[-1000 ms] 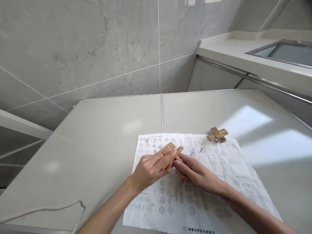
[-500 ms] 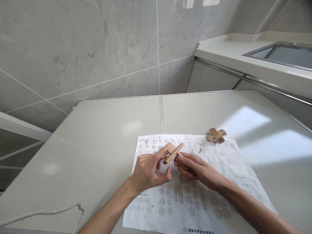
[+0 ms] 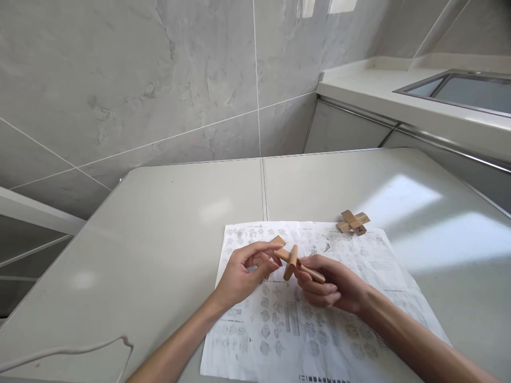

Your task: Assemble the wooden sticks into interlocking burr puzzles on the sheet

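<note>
Between both hands, above the printed sheet, is a cluster of interlocked wooden puzzle pieces, one bar standing crosswise to the others. My right hand is closed around the right end of the cluster, fingers curled beneath it. At the other end, my left hand pinches the left tips of the pieces between thumb and fingers. Part of the cluster is hidden by the fingers. A second wooden puzzle cross, with dark marks on it, rests at the sheet's far right edge.
The sheet lies on a pale table with a seam across its middle. A white cable runs along the near left. Behind stand a grey tiled wall and, at right, a white counter with a framed dark panel.
The wooden cluster has turned in my hands, so its crosswise bar stands more upright. My left fingers have closed from a wide spread onto its left end. The right hand has rolled slightly.
</note>
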Available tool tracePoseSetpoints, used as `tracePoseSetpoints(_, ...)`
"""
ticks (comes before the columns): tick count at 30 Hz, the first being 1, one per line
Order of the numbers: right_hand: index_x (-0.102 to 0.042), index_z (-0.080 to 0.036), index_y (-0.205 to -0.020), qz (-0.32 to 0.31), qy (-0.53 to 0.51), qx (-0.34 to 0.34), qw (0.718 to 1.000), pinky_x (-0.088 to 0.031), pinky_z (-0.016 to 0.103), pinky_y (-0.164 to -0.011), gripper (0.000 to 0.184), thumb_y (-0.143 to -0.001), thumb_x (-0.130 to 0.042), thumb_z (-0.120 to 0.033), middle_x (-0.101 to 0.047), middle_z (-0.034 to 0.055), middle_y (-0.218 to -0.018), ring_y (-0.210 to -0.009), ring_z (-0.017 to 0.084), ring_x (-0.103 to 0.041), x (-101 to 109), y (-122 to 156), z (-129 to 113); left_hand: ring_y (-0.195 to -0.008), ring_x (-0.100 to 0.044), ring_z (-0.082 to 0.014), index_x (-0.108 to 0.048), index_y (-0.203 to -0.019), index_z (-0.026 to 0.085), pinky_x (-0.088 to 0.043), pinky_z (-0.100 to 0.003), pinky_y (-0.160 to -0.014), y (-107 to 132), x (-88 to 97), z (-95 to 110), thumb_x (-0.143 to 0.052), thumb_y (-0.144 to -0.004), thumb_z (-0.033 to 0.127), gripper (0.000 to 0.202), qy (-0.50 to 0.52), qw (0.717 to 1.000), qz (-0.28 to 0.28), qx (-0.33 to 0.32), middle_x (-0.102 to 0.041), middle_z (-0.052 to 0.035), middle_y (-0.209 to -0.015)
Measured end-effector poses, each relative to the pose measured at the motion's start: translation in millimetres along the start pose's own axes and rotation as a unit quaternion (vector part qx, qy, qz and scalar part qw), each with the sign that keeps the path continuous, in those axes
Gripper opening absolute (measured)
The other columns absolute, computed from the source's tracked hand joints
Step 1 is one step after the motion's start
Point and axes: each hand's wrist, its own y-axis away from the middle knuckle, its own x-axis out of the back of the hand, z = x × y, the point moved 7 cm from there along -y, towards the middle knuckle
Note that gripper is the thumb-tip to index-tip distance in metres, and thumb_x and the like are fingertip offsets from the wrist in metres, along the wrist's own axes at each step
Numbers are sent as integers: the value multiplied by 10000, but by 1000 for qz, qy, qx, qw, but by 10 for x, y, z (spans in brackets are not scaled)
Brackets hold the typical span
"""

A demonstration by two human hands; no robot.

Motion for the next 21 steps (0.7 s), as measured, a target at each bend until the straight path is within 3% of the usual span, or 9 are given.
tracePoseSetpoints(3, -535, -199, -767, -27, -30, -38, 998, -177, 197, -353, 344, -975, -619, -460, -286, -132, -425, -332, 51, -148, -10, -4, 69, -707, -701, -163, -806, -1084, 236, -591, -311, -662, -12, 4, -14, -803, -904, 445, 276, 9, 1000, 10, 12, -801, -78, -913)
tracePoseSetpoints(7, -553, -189, -794, -16, -4, -48, 999, -183, 200, -360, 432, -1006, -603, -562, -300, -131, -433, -335, 49, -173, -12, -12, 88, -681, -671, -154, -803, -918, 206, -561, -293, -630, -39, 77, 2, -824, -875, 468, 267, 26, 998, 58, 26, -768, -56, -817)
tracePoseSetpoints(11, -574, -187, -823, 36, 56, 23, 998, -176, 215, -405, 491, -1049, -525, -621, -287, -124, -470, -378, 56, -176, 7, -7, -56, -571, -536, -108, -763, -895, 186, -468, -250, -545, -58, 225, -77, -819, -865, 514, 333, 98, 986, 120, 62, -650, 1, -657)
tracePoseSetpoints(14, -562, -200, -859, 137, 134, 95, 977, -195, 231, -452, 414, -1065, -535, -557, -336, -98, -567, -451, 72, -206, 78, 33, -220, -547, -414, -77, -740, -907, 182, -411, -233, -535, -70, 327, -133, -807, -865, 547, 374, 134, 977, 154, 65, -614, 11, -685)
tracePoseSetpoints(17, -600, -210, -946, 231, 326, 146, 905, -338, 254, -518, 315, -1055, -581, -505, -516, -21, -743, -580, 118, -408, 102, 82, -359, -569, -380, -84, -717, -928, 181, -398, -246, -553, -88, 334, -159, -773, -868, 616, 442, 155, 975, 143, 71, -625, -12, -763)
tracePoseSetpoints(21, -641, -259, -1197, 249, 590, 245, 728, -559, 425, -844, 170, -1068, -544, -313, -678, 100, -1131, -992, 252, -626, -20, 86, -443, -590, -371, -100, -659, -805, 175, -388, -261, -587, -96, 271, -150, -735, -893, 637, 476, 163, 977, 109, 86, -490, 18, -683)
